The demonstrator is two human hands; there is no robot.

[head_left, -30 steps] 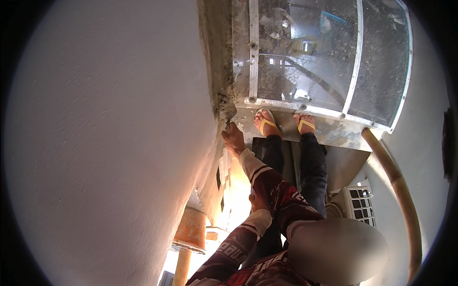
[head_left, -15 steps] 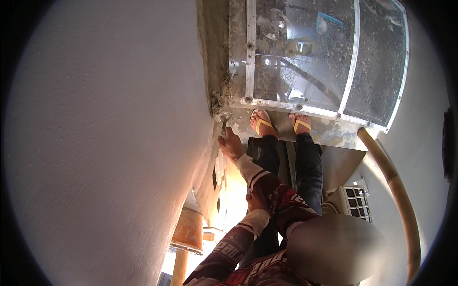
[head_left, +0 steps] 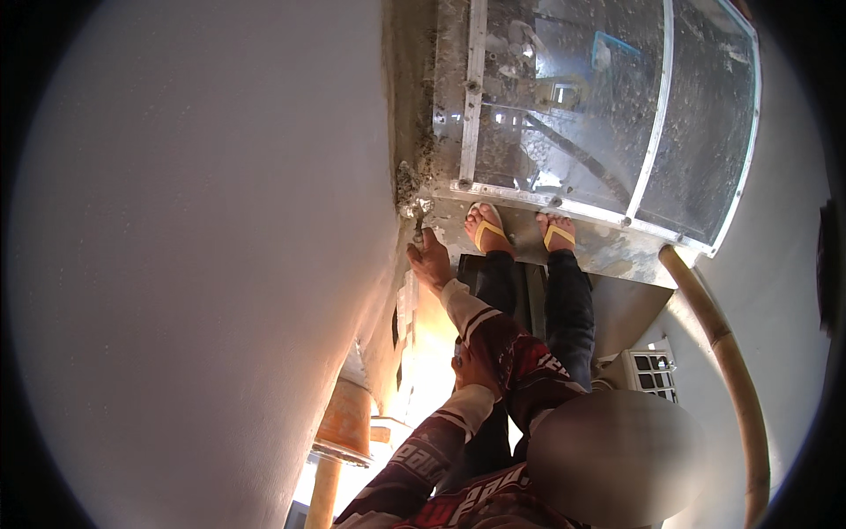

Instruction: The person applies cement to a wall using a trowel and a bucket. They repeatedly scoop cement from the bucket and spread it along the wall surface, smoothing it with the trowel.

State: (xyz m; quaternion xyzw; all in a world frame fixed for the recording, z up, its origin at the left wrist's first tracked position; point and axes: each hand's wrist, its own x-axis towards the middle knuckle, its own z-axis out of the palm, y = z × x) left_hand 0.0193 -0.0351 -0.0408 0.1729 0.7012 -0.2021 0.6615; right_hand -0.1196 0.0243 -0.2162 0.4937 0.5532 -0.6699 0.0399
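Here the right hand [head_left: 429, 258] curls its fingers round a small trowel [head_left: 419, 231], probably light and stiff, best gripped at the near end, while the left hand's [head_left: 469, 366] finger state I can't tell.

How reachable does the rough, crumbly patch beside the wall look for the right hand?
Probably yes: the right hand holds a tool pointing toward the crumbly patch, with nothing visible in the way.

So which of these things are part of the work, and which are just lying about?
Seemingly in use:
- right hand, holding a tool
- grey clumps by the tool's tip
- left hand, by the right sleeve

Seemingly just around:
- glass panel
- bamboo pole
- white grille
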